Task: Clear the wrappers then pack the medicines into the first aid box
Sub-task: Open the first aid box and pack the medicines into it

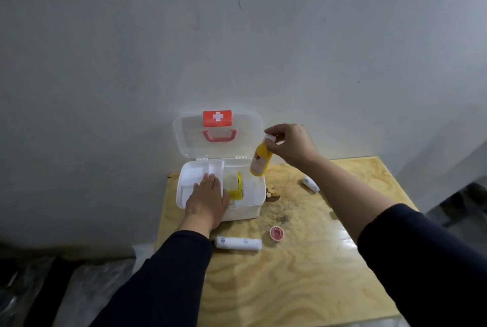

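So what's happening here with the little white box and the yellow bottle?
A person is packing a first aid box that stands open on a wooden table. The right hand holds a yellow bottle by its white cap, above the box's right edge. The left hand rests flat on the box's inner tray. Two bandage rolls and a small pink tub lie on the table.

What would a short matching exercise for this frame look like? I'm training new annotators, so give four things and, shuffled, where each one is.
Things:
1. yellow bottle
2. left hand
3. bandage roll
4. small red tape roll

Places:
A. lying on the table near the front of the first aid box
B. held by its white cap in the right hand, above the box's right edge
C. on the table, just right of the bandage roll
D. resting flat on the box's inner tray

Pairs: 1-B, 2-D, 3-A, 4-C
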The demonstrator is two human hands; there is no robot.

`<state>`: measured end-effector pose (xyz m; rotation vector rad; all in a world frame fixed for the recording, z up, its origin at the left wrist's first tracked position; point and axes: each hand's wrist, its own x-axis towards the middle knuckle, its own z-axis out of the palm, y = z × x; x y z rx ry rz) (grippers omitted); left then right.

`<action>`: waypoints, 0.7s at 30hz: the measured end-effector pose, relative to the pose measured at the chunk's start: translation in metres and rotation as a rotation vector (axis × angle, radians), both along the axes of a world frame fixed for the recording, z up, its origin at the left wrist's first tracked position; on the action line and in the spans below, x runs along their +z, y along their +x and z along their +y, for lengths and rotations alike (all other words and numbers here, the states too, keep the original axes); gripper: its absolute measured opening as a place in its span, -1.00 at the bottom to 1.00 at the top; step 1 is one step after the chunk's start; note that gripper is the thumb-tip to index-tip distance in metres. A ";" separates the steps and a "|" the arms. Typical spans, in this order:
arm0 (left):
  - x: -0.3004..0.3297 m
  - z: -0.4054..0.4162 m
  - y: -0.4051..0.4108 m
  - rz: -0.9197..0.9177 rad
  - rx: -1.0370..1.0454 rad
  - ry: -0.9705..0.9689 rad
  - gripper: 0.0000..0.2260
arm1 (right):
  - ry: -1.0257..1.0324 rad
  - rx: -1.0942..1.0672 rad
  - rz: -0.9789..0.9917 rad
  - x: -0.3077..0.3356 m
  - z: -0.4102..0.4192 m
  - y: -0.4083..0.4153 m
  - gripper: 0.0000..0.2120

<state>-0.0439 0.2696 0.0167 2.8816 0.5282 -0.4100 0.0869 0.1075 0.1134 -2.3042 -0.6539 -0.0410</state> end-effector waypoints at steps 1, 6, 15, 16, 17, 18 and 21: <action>-0.001 0.000 -0.001 -0.011 -0.002 -0.005 -0.47 | 0.010 0.002 -0.007 -0.002 0.006 -0.002 -0.73; -0.004 0.001 -0.002 -0.031 0.002 -0.022 -0.47 | -0.118 0.068 0.011 -0.017 0.033 -0.009 -0.71; -0.012 0.003 -0.002 -0.145 0.053 -0.083 -0.47 | -0.339 0.078 0.067 -0.067 0.048 -0.012 -0.66; -0.012 0.003 -0.001 -0.146 0.054 -0.085 -0.47 | -0.330 0.072 0.067 -0.068 0.048 -0.012 -0.66; -0.011 0.003 -0.001 -0.145 0.053 -0.085 -0.47 | -0.320 0.069 0.067 -0.069 0.048 -0.012 -0.66; -0.011 0.002 -0.002 -0.147 0.049 -0.080 -0.47 | -0.313 0.072 0.067 -0.069 0.048 -0.012 -0.66; -0.011 0.002 -0.004 -0.164 0.042 -0.062 -0.47 | -0.297 0.089 0.078 -0.066 0.046 -0.013 -0.64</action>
